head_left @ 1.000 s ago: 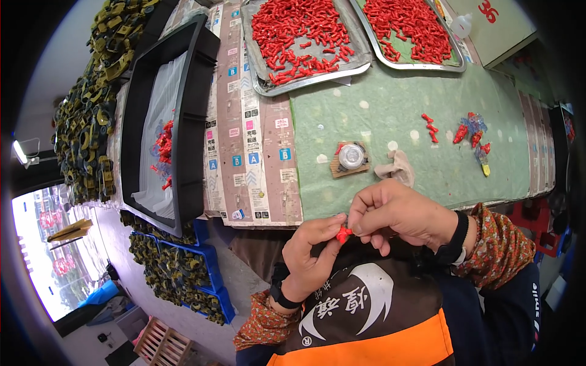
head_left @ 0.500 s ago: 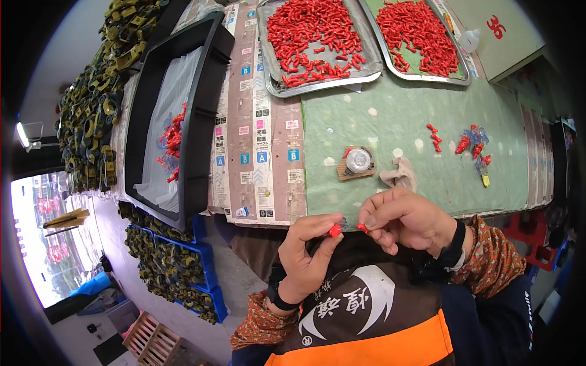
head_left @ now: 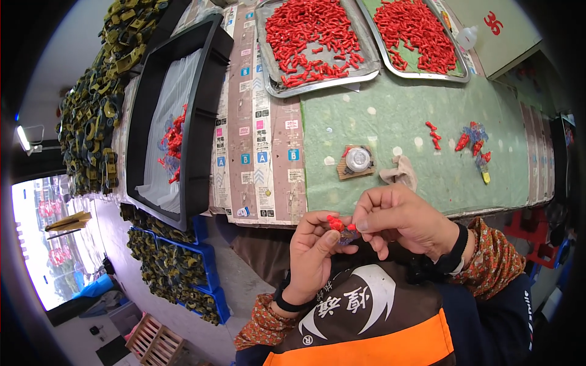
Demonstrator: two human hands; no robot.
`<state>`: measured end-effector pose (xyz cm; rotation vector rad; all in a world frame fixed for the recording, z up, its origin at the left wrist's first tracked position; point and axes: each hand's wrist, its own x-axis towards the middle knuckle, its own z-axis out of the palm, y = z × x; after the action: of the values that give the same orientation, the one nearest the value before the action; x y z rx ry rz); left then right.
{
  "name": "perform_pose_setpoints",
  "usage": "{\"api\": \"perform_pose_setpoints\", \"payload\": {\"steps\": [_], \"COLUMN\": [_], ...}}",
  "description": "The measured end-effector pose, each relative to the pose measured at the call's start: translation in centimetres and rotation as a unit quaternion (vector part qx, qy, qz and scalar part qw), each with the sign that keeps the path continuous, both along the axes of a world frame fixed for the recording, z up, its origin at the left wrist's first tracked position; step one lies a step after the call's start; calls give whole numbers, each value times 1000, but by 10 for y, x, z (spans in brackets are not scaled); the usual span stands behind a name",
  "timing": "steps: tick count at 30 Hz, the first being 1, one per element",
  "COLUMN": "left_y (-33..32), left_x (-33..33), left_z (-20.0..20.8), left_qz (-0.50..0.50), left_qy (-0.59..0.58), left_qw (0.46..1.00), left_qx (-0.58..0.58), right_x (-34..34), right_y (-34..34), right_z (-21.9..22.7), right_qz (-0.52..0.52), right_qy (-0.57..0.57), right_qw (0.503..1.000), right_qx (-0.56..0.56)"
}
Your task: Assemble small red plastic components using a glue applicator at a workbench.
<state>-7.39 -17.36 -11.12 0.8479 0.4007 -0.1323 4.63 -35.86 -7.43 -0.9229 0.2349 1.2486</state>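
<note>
From my remote feed I judge the work partway: left hand (head_left: 312, 247) fingers pinch a translucent-blue-and-red figurine (head_left: 336, 224) by the counter (head_left: 342, 131), right hand (head_left: 404, 222) fingers nip its small red part (head_left: 351, 227), similar pieces (head_left: 173, 143) sit binned, and loose red parts (head_left: 311, 30) remain.

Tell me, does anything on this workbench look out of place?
Slightly: a short row of loose red plastic pieces lies on the green sheet, apart from the similar ones heaped in metal trays. It may be deliberate.

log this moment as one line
left hand: holds red-and-blue piece; right hand: at same piece; metal tray: red parts inside
</note>
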Motion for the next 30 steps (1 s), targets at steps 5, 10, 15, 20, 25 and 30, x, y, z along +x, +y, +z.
{"api": "perform_pose_setpoints", "payload": {"steps": [5, 10, 15, 20, 25, 30], "left_y": [2, 2, 2, 5, 4, 9], "left_x": [-3, -1, -1, -4, -2, 1], "left_z": [-4, -1, 2, -2, 6, 13], "left_qz": [4, 13, 14, 5, 13, 1], "left_qy": [17, 36, 43, 27, 55, 57], "left_qw": [997, 985, 985, 988, 998, 996], "left_qx": [-72, -167, -164, -152, 9, 62], "right_x": [1, 2, 3, 2, 2, 1], "right_y": [1, 0, -2, -3, -2, -2], "right_z": [2, 4, 3, 1, 2, 0], "right_qz": [-16, -41, -40, -44, -43, -40], "right_qy": [4, 2, 2, 2, 0, -3], "right_qw": [1000, 999, 999, 999, 999, 999], "right_qx": [-17, -22, -21, -20, -25, -24]}}
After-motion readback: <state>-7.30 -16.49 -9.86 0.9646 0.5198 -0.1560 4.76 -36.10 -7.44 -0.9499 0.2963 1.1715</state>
